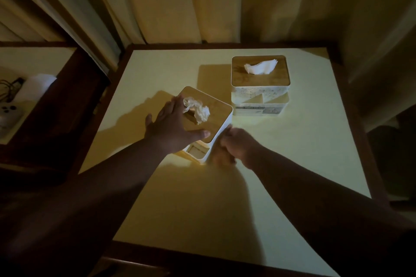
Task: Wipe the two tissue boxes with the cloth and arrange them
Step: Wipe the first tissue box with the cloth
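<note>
Two tissue boxes, both hands at the near one

Two hands work at the near tissue box (208,117) on the pale table (304,153). The left hand (173,126) lies spread flat, fingers open, on its wooden lid beside the crumpled tissue (198,109). The right hand (234,145) is curled closed against the box's right side wall; whether it holds a cloth cannot be made out in the dim light. The far tissue box (260,87) stands apart, nearer the curtain (171,2).

Curtains (171,2) behind table (304,153); game controller (9,111), cables (9,87) on left shelf.
</note>
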